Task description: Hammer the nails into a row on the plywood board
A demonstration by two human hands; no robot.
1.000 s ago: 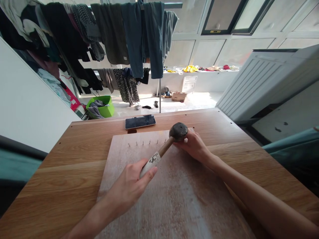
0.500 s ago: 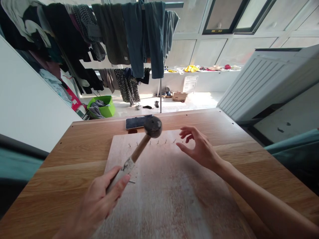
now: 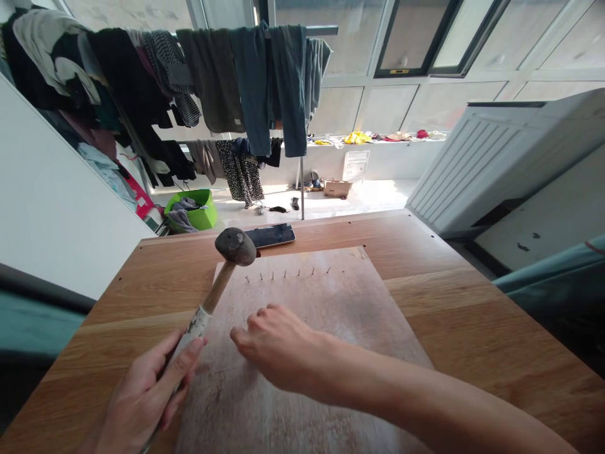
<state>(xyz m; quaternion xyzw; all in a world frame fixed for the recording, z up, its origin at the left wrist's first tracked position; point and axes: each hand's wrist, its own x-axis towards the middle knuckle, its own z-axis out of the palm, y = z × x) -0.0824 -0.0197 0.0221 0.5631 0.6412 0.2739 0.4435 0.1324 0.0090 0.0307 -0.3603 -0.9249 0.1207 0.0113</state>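
My left hand [image 3: 142, 394] grips the wooden handle of a hammer [image 3: 222, 271], whose dark round head is raised over the board's far left corner. A pale worn board [image 3: 331, 328] lies on the wooden table [image 3: 472, 328]. A row of several small nails [image 3: 286, 274] stands upright near the board's far edge. My right hand [image 3: 271, 343] reaches across the board to its left side, palm down, fingers curled toward the surface close to the hammer handle. What lies under the fingertips is hidden.
A dark phone [image 3: 270, 235] lies flat just beyond the board. Past the table, clothes hang on a rack [image 3: 246, 75], and a green basket [image 3: 193, 208] sits on the floor. A white slatted panel [image 3: 496, 157] leans at the right.
The hammer swung left, away from the right end of the nail row. My right hand left that spot and crossed to the board's near left side.
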